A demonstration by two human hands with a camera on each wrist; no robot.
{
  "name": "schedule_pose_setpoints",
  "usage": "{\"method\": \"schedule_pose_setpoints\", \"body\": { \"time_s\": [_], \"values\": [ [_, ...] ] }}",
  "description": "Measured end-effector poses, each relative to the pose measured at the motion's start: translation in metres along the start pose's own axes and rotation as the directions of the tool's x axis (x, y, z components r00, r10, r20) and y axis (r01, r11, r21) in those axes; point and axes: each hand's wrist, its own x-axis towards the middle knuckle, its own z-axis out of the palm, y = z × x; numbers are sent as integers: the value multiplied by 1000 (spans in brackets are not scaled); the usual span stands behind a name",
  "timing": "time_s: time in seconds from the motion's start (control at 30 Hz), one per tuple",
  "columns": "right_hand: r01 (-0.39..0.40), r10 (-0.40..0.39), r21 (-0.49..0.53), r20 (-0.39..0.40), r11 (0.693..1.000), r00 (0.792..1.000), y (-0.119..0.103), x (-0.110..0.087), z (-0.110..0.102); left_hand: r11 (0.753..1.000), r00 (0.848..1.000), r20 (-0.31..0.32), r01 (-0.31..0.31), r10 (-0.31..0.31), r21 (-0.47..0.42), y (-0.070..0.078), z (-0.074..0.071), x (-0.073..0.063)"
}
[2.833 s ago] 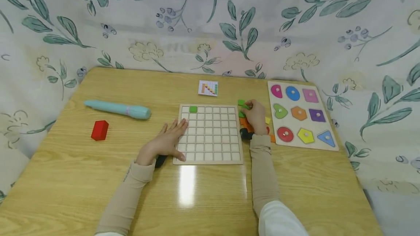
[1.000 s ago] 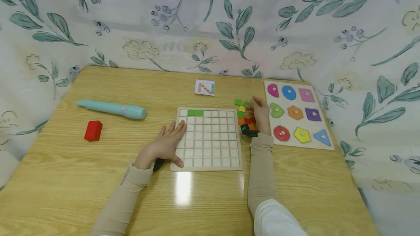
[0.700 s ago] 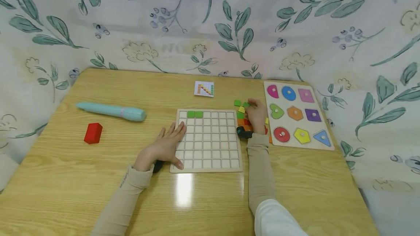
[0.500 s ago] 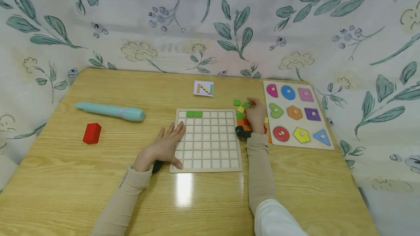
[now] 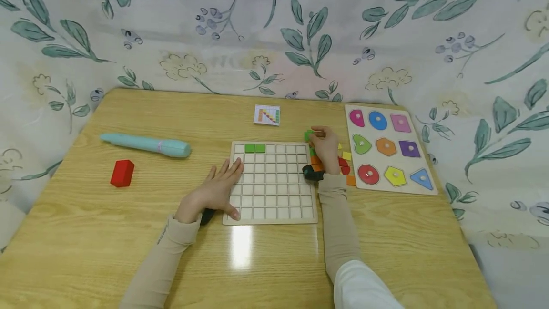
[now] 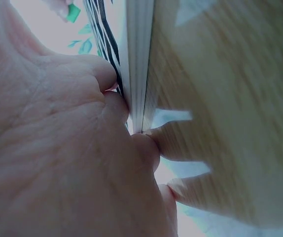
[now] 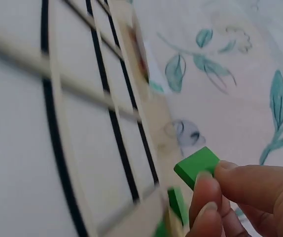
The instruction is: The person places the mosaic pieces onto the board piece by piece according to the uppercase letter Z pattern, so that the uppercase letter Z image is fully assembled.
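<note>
My left hand (image 5: 210, 193) lies with spread fingers on the left edge of a wooden grid board (image 5: 276, 180); the left wrist view shows fingertips at the board's side (image 6: 139, 59). Two green square tiles, one (image 5: 249, 148) beside another (image 5: 260, 148), sit side by side in the board's top row. Just off the board's upper right corner is my right hand (image 5: 327, 148). Its thumb and fingers pinch a green square tile (image 7: 198, 164), plainly seen in the right wrist view. Loose orange tiles (image 5: 316, 161) lie partly hidden beneath that hand, along with red tiles (image 5: 344, 166) and a yellow tile (image 5: 346, 156).
A small pattern card (image 5: 267, 115) lies behind the board. On the right is a shape puzzle board (image 5: 369, 123) with coloured knobbed pieces. A light blue pen-shaped object (image 5: 146, 145) and a red block (image 5: 122, 173) lie left. A floral cloth (image 5: 240, 23) hangs behind the table.
The board went from one green tile to two. My right hand went back to the loose tiles, then shifted left with another green tile pinched. The left hand stayed on the board.
</note>
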Motion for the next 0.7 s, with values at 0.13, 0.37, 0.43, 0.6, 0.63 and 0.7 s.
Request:
{"method": "schedule_pose_setpoints", "body": {
  "time_s": [0.13,0.37,0.43,0.6,0.63,0.7],
  "values": [
    [-12,6,52,114,999,993,-9,-4,16,1000,1000,4,1,-1,4,2,-1,0],
    [-13,13,-1,267,1000,964,-20,-15,42,1000,1000,3,2,-2,4,2,-1,0],
    [-21,23,-12,282,1000,959,-23,-18,47,1000,1000,2,4,-4,3,2,-1,0],
    [1,19,-71,288,997,957,-27,-23,58,1000,1000,3,9,-9,10,2,-1,0],
    [11,15,-87,288,996,957,-27,-23,59,1000,1000,4,10,-10,12,2,-1,0],
    [21,7,-94,291,995,957,-28,-24,62,1000,1000,4,10,-10,13,2,-1,0]
  ]
}}
